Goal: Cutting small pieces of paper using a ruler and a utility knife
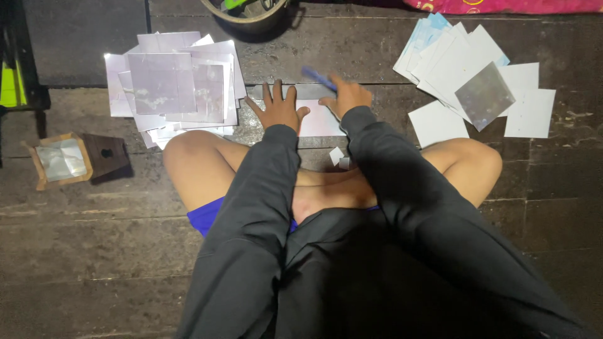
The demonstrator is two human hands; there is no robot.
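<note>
on floor | i see left hand [278,108] spread flat on sheet [319,119] | right hand [345,95] pinching blue tool [318,78] | paper stacks [173,85] both sides

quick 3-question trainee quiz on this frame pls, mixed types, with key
1. True or false: the left hand lies flat on the sheet in front of the person.
2. What does the right hand hold? A) blue pen B) scissors C) tape roll
3. On which side of the person lies the shiny paper pile?

Key: 1 true. 2 A. 3 their left.
</note>
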